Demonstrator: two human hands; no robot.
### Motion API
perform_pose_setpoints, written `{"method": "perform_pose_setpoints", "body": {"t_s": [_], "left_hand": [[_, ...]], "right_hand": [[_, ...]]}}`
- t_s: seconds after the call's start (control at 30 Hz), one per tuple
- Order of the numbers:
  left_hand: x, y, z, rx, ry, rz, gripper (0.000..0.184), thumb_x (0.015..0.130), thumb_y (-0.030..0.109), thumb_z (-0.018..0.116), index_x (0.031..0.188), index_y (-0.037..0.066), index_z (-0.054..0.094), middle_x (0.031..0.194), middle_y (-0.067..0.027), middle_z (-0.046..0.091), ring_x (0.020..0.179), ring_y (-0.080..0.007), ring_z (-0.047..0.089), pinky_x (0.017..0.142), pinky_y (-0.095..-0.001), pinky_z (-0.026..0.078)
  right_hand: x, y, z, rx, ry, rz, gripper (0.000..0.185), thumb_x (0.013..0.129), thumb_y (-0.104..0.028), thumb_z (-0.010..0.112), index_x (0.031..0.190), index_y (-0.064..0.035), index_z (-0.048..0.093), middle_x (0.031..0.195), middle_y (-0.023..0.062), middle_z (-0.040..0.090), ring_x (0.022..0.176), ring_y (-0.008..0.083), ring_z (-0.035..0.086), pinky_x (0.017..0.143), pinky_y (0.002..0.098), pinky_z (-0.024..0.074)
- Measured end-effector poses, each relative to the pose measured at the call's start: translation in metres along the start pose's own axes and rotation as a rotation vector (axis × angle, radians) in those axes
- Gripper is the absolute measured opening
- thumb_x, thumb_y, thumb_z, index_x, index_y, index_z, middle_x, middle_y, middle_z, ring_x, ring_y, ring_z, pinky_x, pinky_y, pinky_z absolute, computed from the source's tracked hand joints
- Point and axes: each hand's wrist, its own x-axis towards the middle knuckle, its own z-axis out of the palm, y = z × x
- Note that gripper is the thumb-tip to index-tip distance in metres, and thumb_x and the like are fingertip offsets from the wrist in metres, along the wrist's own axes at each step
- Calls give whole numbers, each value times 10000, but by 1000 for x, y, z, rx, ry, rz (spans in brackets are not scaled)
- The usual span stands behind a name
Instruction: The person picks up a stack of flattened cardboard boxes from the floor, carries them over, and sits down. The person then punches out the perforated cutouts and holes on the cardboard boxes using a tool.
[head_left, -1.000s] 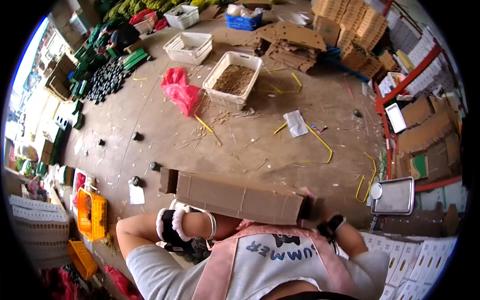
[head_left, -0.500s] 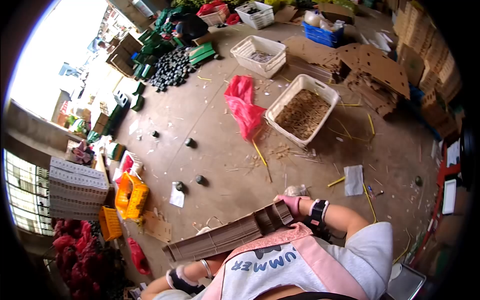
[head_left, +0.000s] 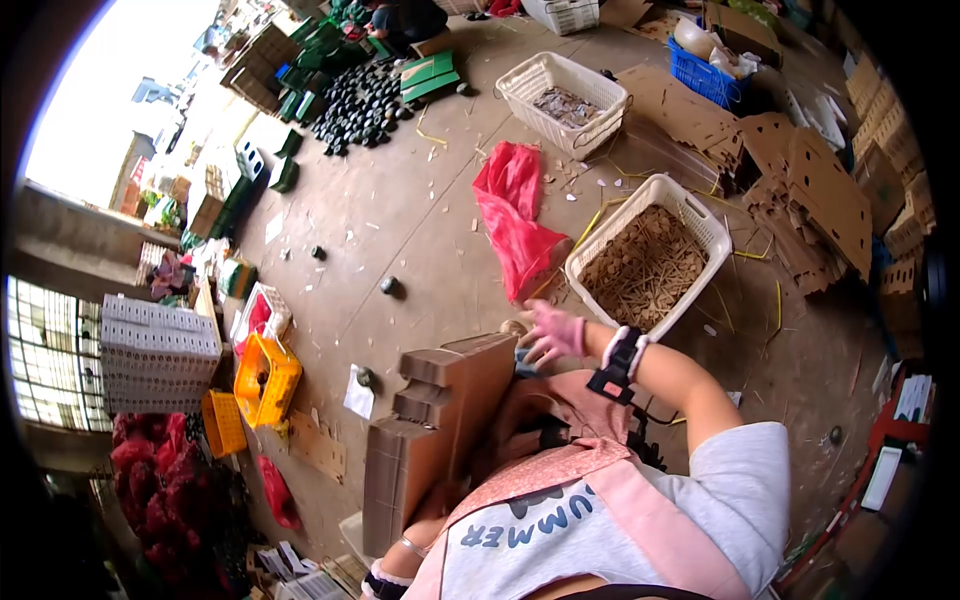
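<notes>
Cardboard: the folded cardboard (head_left: 460,410) is in front of the person's body, slanting from lower left to upper right. Its wide face is turned toward the pink apron (head_left: 575,405), and a notched side faces left.

What changed: 0.5 s ago the cardboard lay across the front as a low, narrow strip, with the right hand at its right end. Now it stands higher on its side, and more of its wide face can be seen.

Right hand: the right hand (head_left: 553,334), in a pink glove, has come away from that end. Its fingers are spread and it pinches nothing that I can see. It is just beside the upper end of the cardboard; I cannot tell if 1 fingertip touches.

Left hand: the left hand (head_left: 432,503) is mostly covered, at the lower part of the cardboard. I cannot tell if its fingers are curled or flat.

Meaning: in my judgement, the left arm and the body now carry most of the load, so the hold looks less steady than with 2 hands.

White basket: the nearer white basket (head_left: 716,240), with brown scraps (head_left: 650,265) inside, is on the floor beyond the right hand.

Red bag: the red bag (head_left: 512,205) lies left of this basket.
</notes>
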Motion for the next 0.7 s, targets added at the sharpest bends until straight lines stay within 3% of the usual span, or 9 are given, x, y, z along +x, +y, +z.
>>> {"method": "perform_pose_setpoints", "body": {"t_s": [0.03, 0.07, 0.1, 0.13, 0.17, 0.23, 0.47, 0.5, 0.7], "left_hand": [[17, 18, -8, -10, 2, 12, 256, 819, 243, 575, 939, 21, 539, 850, -60, 557, 816, -145, 509, 702, -260, 411], [37, 38, -18, -8, 11, 10, 257, 819, 247, 578, 934, 20, 538, 841, -56, 557, 808, -139, 509, 695, -257, 412], [57, 61, -29, 3, 17, 22, 259, 819, 250, 581, 929, 19, 538, 831, -52, 557, 800, -134, 509, 688, -255, 412], [79, 93, -40, 32, 44, -60, 256, 804, 243, 603, 904, 18, 535, 781, -40, 545, 752, -123, 504, 650, -242, 408], [110, 108, -56, 150, 52, -9, 244, 794, 225, 611, 895, 17, 531, 702, -17, 507, 649, -94, 459, 584, -221, 372], [165, 140, -88, 109, 49, -43, 216, 780, 249, 620, 823, 48, 553, 675, -16, 511, 589, -108, 485, 512, -248, 382], [248, 228, -125, -130, 87, -176, 223, 747, 263, 647, 695, 110, 493, 583, 2, 423, 483, -122, 431, 447, -259, 352], [250, 231, -123, -124, 98, -175, 222, 750, 264, 644, 697, 110, 493, 584, 5, 421, 482, -117, 424, 442, -252, 342], [268, 288, -102, 46, 40, -154, 226, 822, 246, 568, 688, 97, 462, 618, 22, 366, 535, -92, 353, 496, -240, 313]], "right_hand": [[-11, -28, -5, -51, 206, -75, 366, 881, -414, 333, 1108, -131, 384, 1058, 189, 489, 768, 330, 572, 671, 442, 499], [12, -28, -73, 88, -26, -195, 328, 879, -367, 337, 1077, -126, 438, 939, 155, 550, 682, 274, 563, 606, 378, 497], [-7, -48, -88, 142, 220, -232, 225, 901, -279, 268, 917, -112, 417, 926, 157, 565, 762, 276, 581, 632, 378, 505], [-7, -42, -137, 280, 349, -351, 343, 856, -360, 397, 1087, -111, 447, 848, 115, 588, 700, 237, 575, 593, 339, 487], [-38, -60, -124, 425, 692, -396, 359, 844, -355, 443, 1105, -108, 441, 855, 106, 589, 705, 236, 580, 590, 335, 487], [-71, -42, -171, 691, 950, -600, 368, 817, -353, 505, 1084, -107, 448, 826, 88, 598, 687, 232, 579, 579, 349, 475], [-196, 42, -202, 1018, 1210, -744, 308, 770, -402, 540, 912, -130, 528, 845, 18, 590, 810, 194, 555, 676, 343, 459], [-199, 37, -204, 1096, 1249, -745, 391, 781, -431, 519, 1087, -192, 472, 924, 22, 576, 856, 196, 552, 700, 356, 450], [-121, -100, -218, 775, 1255, -599, 324, 800, -369, 501, 1062, -178, 491, 835, 9, 586, 732, 170, 571, 616, 309, 461]]}}
